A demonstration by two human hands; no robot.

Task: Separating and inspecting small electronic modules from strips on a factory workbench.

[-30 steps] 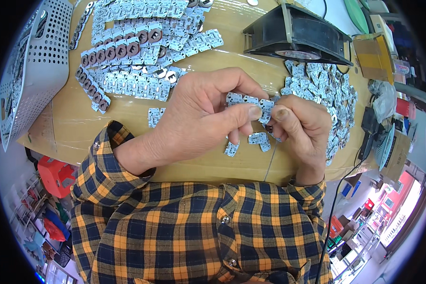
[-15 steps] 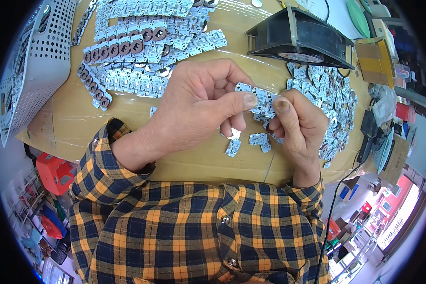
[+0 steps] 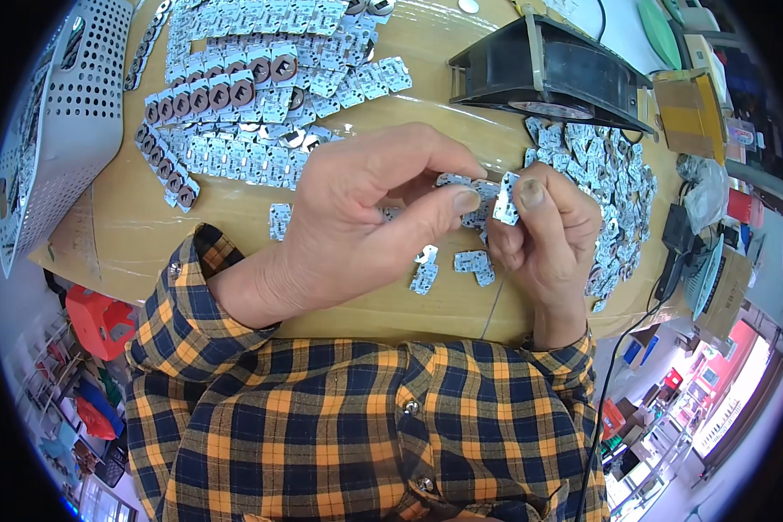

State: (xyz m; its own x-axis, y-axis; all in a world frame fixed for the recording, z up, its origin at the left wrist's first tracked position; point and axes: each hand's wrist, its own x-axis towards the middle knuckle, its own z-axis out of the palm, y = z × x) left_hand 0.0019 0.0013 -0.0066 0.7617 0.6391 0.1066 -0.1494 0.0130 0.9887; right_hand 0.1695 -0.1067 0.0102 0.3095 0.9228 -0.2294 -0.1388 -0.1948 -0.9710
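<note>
— While the plaid shirt [image 3: 339, 418] sits closest to us, look just past it, over the near edge of the desk [image 3: 444, 317]: a loose board piece [image 3: 424, 278] here, a bent cluster of boards [image 3: 474, 264] beside it!

— And above them, the action! What's the left hand [image 3: 348, 209] got?

— A short strip of boards [image 3: 454, 180], pale blue, grasped between thumb and fingers, its far end reaching toward the other side!

— And the right hand [image 3: 552, 222]?

— Fingers clenched on a small board [image 3: 506, 198], pinched under the thumb and tilted more upright than the strip. The two overlap in this view; whether they're joined, I cannot tell!

— What's out beyond the knuckles?

— To the right, a big heap of loose boards [image 3: 622, 200], tumbled every which way! To the left, long board strips [image 3: 244, 157] laid in overlapping rows, several carrying round brown parts!

— And flanking those rows?

— A pale perforated basket [image 3: 87, 96], tipped at the far left, boards inside! Behind the heap, a black fan-like unit [image 3: 548, 70], and right of that a cardboard box [image 3: 689, 109] with yellow tape!

— Off the desk?

— A red stool [image 3: 102, 322], down on the left!
</note>
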